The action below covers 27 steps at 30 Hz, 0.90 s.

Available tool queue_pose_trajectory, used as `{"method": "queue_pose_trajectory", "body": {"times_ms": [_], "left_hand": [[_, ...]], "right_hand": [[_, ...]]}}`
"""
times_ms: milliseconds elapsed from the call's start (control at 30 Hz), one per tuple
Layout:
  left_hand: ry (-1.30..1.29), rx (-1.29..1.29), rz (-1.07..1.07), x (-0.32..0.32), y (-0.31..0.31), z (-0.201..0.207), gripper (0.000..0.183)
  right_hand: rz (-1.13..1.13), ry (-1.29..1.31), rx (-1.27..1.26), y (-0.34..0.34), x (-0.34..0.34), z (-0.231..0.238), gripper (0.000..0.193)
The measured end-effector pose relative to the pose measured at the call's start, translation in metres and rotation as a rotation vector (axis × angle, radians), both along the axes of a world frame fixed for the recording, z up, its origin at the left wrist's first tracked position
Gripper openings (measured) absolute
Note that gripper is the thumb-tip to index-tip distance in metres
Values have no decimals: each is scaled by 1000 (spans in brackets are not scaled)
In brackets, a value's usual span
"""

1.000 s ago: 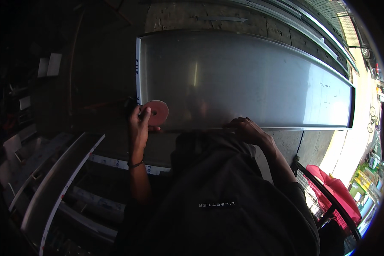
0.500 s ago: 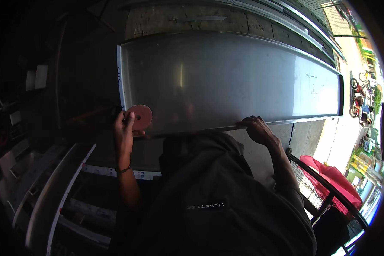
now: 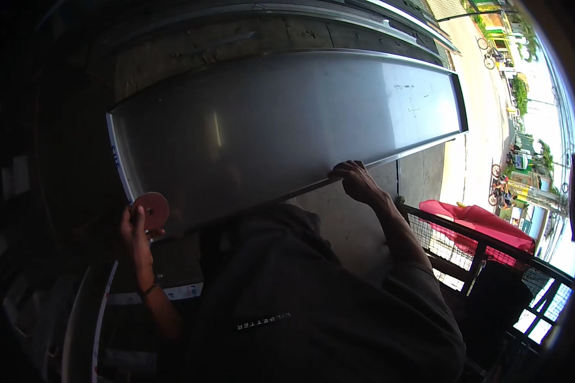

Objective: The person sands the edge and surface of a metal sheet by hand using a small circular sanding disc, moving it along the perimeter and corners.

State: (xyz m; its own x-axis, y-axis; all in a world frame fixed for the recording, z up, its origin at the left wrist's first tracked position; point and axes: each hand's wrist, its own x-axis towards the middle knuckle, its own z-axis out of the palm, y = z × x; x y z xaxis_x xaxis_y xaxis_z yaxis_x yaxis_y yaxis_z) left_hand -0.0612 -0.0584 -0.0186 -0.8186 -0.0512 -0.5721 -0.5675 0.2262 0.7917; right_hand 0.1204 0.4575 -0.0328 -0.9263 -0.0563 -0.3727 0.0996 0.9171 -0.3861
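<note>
1. Left of and nearer the wearer than the left hand, a pale-edged metal strip [image 3: 102,313] ran away from the body.
2. The left hand [image 3: 134,231] was closed, its thumb lying on the face of the disc, at the tray's near-left corner; whether its fingers also touched the tray could not be told.
3. The disc [image 3: 158,205], reddish with a central hole, stood up out of that hand's grip, just inside the corner.
4. The tray [image 3: 281,121] lay ahead of both hands, its long axis slanting from the left hand forward and rightward, past the right.
5. The right hand [image 3: 358,182], fingers curled over the tray's near edge, held it around mid-length; the left hand was the nearer to the left end.
6. Right of the right hand stood a black railing [image 3: 476,268] with red cloth [image 3: 469,220].
</note>
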Motion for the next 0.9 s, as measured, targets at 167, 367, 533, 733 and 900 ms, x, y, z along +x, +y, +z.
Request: {"method": "queue_pose_trajectory", "body": {"times_ms": [167, 367, 533, 733, 900], "left_hand": [[29, 36, -24, -2, -1, -7, 44], [38, 19, -29, -2, 0, -5, 43], [25, 24, -35, -2, 3, -2, 44], [41, 26, -43, -4, 6, 2, 43], [39, 28, -26, -3, 10, 5, 43]], "right_hand": [[-59, 40, 36, 19, 14, 3, 38], [-71, 60, 59, 35, 19, 2, 34], [-135, 96, 54, 55, 27, -7, 31], [-151, -5, 105, 74, 19, -10, 20], [-136, 28, 119, 82, 20, -14, 14]]}}
